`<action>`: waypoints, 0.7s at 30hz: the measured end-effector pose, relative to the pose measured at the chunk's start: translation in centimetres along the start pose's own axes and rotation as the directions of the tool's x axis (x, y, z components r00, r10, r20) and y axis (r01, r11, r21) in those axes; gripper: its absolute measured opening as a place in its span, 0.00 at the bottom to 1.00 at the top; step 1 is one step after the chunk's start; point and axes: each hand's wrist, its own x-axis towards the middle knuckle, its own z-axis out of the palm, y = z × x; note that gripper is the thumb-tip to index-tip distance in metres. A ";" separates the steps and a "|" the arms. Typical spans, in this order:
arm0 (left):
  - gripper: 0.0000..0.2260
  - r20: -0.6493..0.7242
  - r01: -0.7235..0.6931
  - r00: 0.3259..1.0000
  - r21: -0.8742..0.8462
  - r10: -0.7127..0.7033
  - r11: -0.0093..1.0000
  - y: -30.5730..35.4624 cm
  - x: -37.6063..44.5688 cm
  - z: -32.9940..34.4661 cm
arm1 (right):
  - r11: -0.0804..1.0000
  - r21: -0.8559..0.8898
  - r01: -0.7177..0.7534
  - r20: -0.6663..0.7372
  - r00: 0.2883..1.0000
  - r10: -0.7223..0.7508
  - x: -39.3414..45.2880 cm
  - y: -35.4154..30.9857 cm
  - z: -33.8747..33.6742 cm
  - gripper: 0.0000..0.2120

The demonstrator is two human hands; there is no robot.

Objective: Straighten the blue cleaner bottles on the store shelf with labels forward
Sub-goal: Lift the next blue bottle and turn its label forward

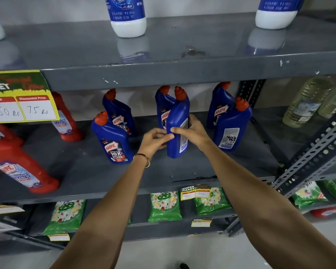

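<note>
Several blue cleaner bottles with red caps stand on the grey middle shelf [85, 171]. Both hands grip the middle front bottle [177, 117], which stands turned sideways, its back label facing right. My left hand [156, 140] holds its left side and my right hand [194, 131] wraps its right side. Behind it stands another blue bottle [162, 107] with its front label forward. At the left, two blue bottles [113, 140] [118, 113] show front labels. At the right, the front bottle [231, 129] shows its back label, and the one behind it [219, 107] faces forward.
Red cleaner bottles [21, 167] stand at the left of the same shelf. A yellow price tag [21, 105] hangs from the upper shelf edge. White and blue bottles [128, 18] stand on the top shelf. Green packets [165, 206] lie below. Clear bottles [306, 101] stand at the right.
</note>
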 end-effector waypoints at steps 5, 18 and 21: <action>0.17 0.238 0.320 0.936 -0.257 -0.261 0.912 -1.1 0.3 -1.3 | 0.988 0.147 -0.043 0.091 0.995 0.030 0.3 -0.2 -0.1 0.25; 0.11 0.321 0.367 0.913 -0.373 -0.253 0.852 -2.4 0.8 -0.8 | 0.901 0.376 -0.215 0.353 0.933 0.076 0.3 -0.7 -0.9 0.12; 0.04 0.240 0.327 0.937 -0.359 -0.252 0.874 -2.5 1.1 -0.3 | 0.919 0.343 -0.194 0.320 0.944 0.079 0.5 -0.6 -1.1 0.14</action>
